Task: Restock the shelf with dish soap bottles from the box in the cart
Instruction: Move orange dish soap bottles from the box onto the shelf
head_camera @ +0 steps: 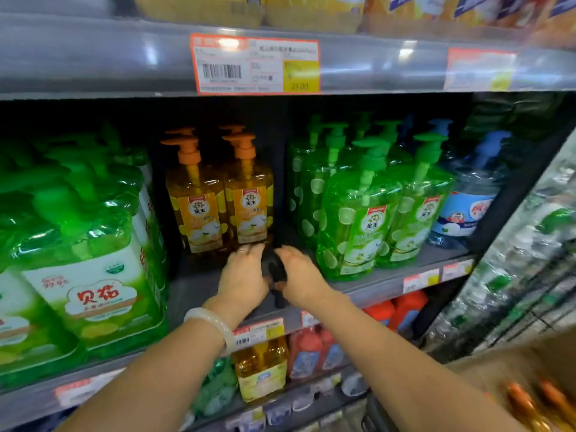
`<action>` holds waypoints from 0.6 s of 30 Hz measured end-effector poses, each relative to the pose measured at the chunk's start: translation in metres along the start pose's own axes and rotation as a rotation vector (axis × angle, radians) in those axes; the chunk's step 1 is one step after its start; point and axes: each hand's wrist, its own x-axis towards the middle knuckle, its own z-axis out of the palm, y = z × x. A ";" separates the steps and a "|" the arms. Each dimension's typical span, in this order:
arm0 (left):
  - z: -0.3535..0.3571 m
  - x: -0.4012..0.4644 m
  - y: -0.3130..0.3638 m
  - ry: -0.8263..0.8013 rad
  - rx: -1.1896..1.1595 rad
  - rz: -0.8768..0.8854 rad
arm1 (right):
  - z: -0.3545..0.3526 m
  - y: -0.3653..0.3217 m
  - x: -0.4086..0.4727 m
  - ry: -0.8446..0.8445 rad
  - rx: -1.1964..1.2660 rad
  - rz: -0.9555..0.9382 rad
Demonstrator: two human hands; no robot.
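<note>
The head camera looks at a grey store shelf with pump bottles standing in rows. In the middle of it stand the orange dish soap bottles, two side by side at the front with more orange pumps behind them, set back from the shelf's front edge so a bare strip lies before them. To their left are large green bottles with white labels, crowding the shelf edge. To their right stand green pump bottles with lime-slice patterns, and beyond those blue pump bottles.

Both hands reach onto the bare strip just in front of the orange bottles. The left hand and the right hand lie close together, palms down, with a small dark object between them; it is too blurred to identify. The fingers of both hands curve over it and seem to hold it, though the grip itself is hidden. A pale bangle circles the left wrist.

A price tag with a barcode and a yellow field hangs on the rail of the shelf above. Below, a lower shelf carries a yellow bottle and red bottles. At the bottom right corner, blurred orange pump tops show close to the camera.
</note>
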 end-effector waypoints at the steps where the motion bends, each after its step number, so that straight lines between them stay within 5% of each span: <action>1: 0.000 -0.005 0.007 0.000 -0.012 0.042 | -0.001 0.000 -0.009 0.001 -0.014 -0.015; 9: 0.056 -0.069 0.091 -0.165 -0.104 0.351 | 0.000 0.061 -0.126 0.096 -0.044 0.108; 18: 0.141 -0.122 0.165 -0.470 0.033 0.505 | -0.010 0.161 -0.236 0.004 0.010 0.608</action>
